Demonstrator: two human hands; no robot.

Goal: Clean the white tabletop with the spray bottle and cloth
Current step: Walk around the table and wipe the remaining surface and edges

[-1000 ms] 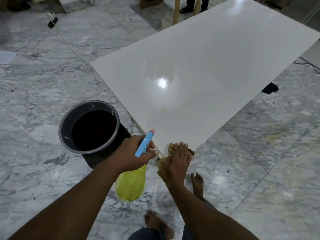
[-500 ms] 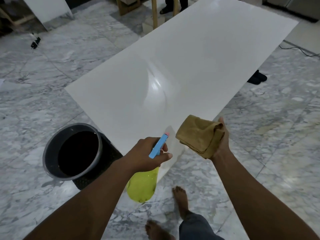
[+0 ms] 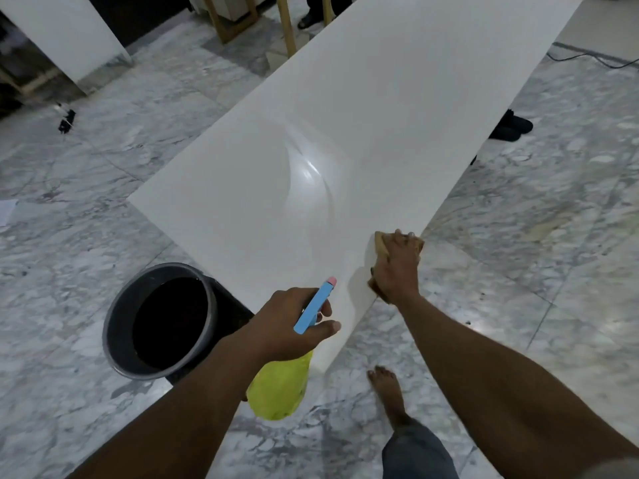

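Note:
The white tabletop (image 3: 363, 133) stretches diagonally from the near centre to the upper right, glossy with a wet arc-shaped smear in its middle. My right hand (image 3: 396, 267) presses a folded tan cloth (image 3: 382, 245) flat on the tabletop's near right edge; most of the cloth is hidden under the palm. My left hand (image 3: 290, 323) holds a spray bottle (image 3: 280, 388) with a yellow-green body and a blue trigger head tipped pink, its nozzle pointing over the near corner of the tabletop.
A dark round bucket (image 3: 117, 319) stands on the marble floor just left of the table's near corner. My bare foot (image 3: 387, 392) is below that corner. Wooden legs (image 3: 288, 25), another person's feet and a white panel (image 3: 62, 32) lie farther back; dark shoes (image 3: 511, 124) on the right.
My right hand, which held the cloth lifted in the air half a second ago, has come down and set it on the tabletop's right edge. The left hand keeps the bottle.

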